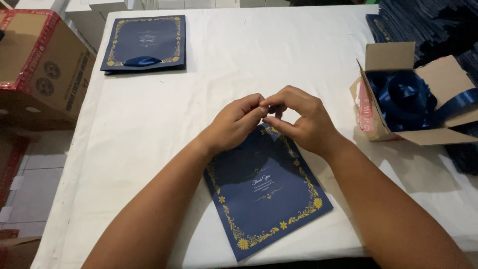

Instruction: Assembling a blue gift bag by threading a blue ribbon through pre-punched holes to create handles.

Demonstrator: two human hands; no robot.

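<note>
— Card (266, 199) first: what is lying closest to the near edge of the table (149, 129)?

— Navy card with a gold floral border, lying flat and skewed, its lower corner nearing that near edge. Both forearms are crossing over its upper part.

— And the hands?

— The left hand (234, 122) and the right hand (301, 119) are meeting just above the card's top end, fingertips pinching together. Something small may be sitting between them, but I cannot tell what.

— Anything off to the side?

— Near the right edge an open cardboard box (393, 127) is sitting with dark blue ribbon (406, 97) spilling out.

— Farther back?

— At the far left corner a second navy card (144, 42) is lying flat with a blue satin bow (143, 61) resting on its lower edge. Beyond the left edge, a larger cardboard carton (42, 69) is standing off the table.
</note>
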